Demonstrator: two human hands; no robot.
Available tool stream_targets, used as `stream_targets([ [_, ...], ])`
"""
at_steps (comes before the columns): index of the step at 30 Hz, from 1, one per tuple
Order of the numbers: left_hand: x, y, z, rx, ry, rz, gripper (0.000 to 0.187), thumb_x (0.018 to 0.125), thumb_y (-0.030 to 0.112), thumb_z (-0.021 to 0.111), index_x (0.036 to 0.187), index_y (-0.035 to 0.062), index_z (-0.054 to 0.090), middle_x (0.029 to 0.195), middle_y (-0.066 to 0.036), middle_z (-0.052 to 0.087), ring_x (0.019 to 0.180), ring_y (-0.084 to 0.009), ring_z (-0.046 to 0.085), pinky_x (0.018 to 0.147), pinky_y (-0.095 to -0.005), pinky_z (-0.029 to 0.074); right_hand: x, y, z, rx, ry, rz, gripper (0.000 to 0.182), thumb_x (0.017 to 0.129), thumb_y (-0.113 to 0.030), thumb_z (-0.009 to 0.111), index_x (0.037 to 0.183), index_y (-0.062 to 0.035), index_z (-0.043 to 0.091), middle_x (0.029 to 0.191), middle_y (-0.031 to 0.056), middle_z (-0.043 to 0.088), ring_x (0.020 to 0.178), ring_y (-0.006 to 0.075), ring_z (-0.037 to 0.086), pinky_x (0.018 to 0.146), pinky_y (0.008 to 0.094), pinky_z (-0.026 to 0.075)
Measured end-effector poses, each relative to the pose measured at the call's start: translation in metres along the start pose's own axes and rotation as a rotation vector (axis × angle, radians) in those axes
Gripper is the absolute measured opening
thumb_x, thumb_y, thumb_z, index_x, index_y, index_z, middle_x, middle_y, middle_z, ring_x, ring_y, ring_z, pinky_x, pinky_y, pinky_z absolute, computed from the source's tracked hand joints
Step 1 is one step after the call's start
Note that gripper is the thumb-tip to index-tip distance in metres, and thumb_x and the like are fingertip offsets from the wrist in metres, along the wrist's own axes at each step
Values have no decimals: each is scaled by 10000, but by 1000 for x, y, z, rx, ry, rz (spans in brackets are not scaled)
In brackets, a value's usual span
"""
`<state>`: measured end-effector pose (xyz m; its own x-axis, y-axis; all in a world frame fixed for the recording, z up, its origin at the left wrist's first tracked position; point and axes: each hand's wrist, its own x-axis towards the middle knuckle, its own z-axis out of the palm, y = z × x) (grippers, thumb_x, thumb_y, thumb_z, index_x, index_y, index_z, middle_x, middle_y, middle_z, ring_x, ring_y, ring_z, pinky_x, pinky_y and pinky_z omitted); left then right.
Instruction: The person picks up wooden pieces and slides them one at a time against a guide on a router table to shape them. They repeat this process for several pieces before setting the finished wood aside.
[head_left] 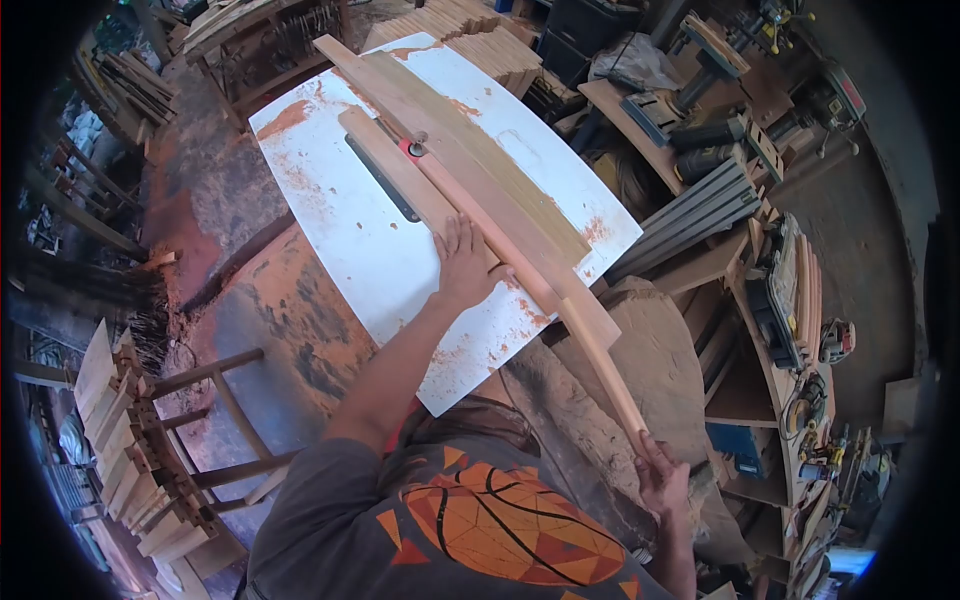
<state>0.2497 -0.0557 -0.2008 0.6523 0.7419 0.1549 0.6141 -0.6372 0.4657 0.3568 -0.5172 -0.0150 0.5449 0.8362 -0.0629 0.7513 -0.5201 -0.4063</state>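
A white table top (330, 220) dusted with reddish sawdust carries long boards (480, 150) laid as a fence. A round metal bit (419, 138) stands in a red ring beside them. Along the fence lies a long narrow wooden strip (600, 365), which extends past the table's near edge. My left hand (467, 262) lies with spread fingers on the near end of a shorter board (400, 175), its thumb by the strip. At the lower right my right hand (660, 472) grips the strip's near end, fingers wrapped round it.
Wooden shelves with tools (745, 400) stand on the right, beside a large wood slab (645, 340). Stacked wood pieces (500, 55) are behind the table. On the left are a wooden frame (235, 410) and more cut pieces (120, 450).
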Motion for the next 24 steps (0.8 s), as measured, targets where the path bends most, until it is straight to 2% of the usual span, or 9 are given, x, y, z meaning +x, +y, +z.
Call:
stream_targets([
  [1, 0, -3, 5, 2, 8, 0, 1187, 819, 704, 632, 1496, -172, 205, 1590, -351, 162, 1502, -507, 54, 1178, -669, 15, -4, 4, -8, -52, -53, 37, 522, 829, -94, 742, 1334, -193, 651, 987, 162, 696, 783, 369, 694, 671, 433, 549],
  [2, 1, -3, 2, -3, 2, 4, 1187, 819, 704, 632, 1496, -172, 205, 1590, -351, 162, 1502, -507, 54, 1178, -669, 15, -1, 5, -15, -64, -12, -46, 536, 812, -97, 752, 1328, -203, 655, 965, 145, 696, 762, 366, 687, 647, 430, 545],
  [5, 9, 1, -18, -81, 0, -54, 1278, 741, 725, 701, 1511, -154, 184, 1598, -335, 171, 1504, -505, 51, 1194, -643, 18, 7, 4, -31, -126, -42, -72, 534, 807, -95, 754, 1320, -209, 659, 959, 138, 697, 756, 355, 690, 649, 430, 547],
  [8, 19, 0, -24, -64, -60, -125, 1429, 608, 724, 799, 1530, -141, 133, 1612, -342, 111, 1510, -499, 12, 1188, -648, -15, 14, 7, -37, -149, -37, -105, 534, 806, -90, 752, 1317, -214, 660, 953, 127, 700, 752, 335, 695, 646, 420, 552],
  [11, 21, 1, -28, -55, -114, -140, 1441, 615, 730, 796, 1535, -139, 107, 1619, -340, 76, 1514, -492, -13, 1190, -642, -24, 24, 9, -41, -167, -57, -136, 528, 815, -99, 746, 1322, -218, 657, 954, 120, 703, 747, 322, 699, 639, 407, 556],
  [13, 19, 1, -29, -78, -121, -136, 1440, 619, 731, 795, 1537, -136, 101, 1622, -337, 62, 1515, -488, -26, 1190, -642, -26, 32, 5, -44, -148, -76, -173, 540, 827, -76, 725, 1350, -183, 635, 952, 154, 698, 752, 353, 695, 662, 411, 560],
  [17, 24, -6, -27, -90, -130, -144, 1423, 636, 723, 791, 1543, -126, 96, 1628, -330, 38, 1519, -475, -51, 1192, -638, -26, 45, 1, -47, -177, -110, -188, 549, 827, -72, 722, 1355, -191, 629, 954, 153, 694, 745, 358, 690, 656, 413, 558],
  [19, 26, -6, -26, -78, -135, -154, 1416, 645, 719, 789, 1546, -119, 88, 1629, -328, 30, 1520, -472, -53, 1191, -640, -26, 46, 4, -46, -237, -93, -167, 497, 827, -129, 745, 1307, -231, 667, 956, 92, 707, 754, 305, 705, 634, 400, 562],
  [24, 24, -5, -28, -72, -152, -172, 1405, 650, 677, 814, 1553, -102, 70, 1634, -315, 23, 1520, -469, -59, 1189, -642, -27, 46, 0, -50, -244, -90, -184, 489, 822, -129, 746, 1295, -232, 674, 949, 89, 705, 744, 300, 702, 625, 399, 558],
])
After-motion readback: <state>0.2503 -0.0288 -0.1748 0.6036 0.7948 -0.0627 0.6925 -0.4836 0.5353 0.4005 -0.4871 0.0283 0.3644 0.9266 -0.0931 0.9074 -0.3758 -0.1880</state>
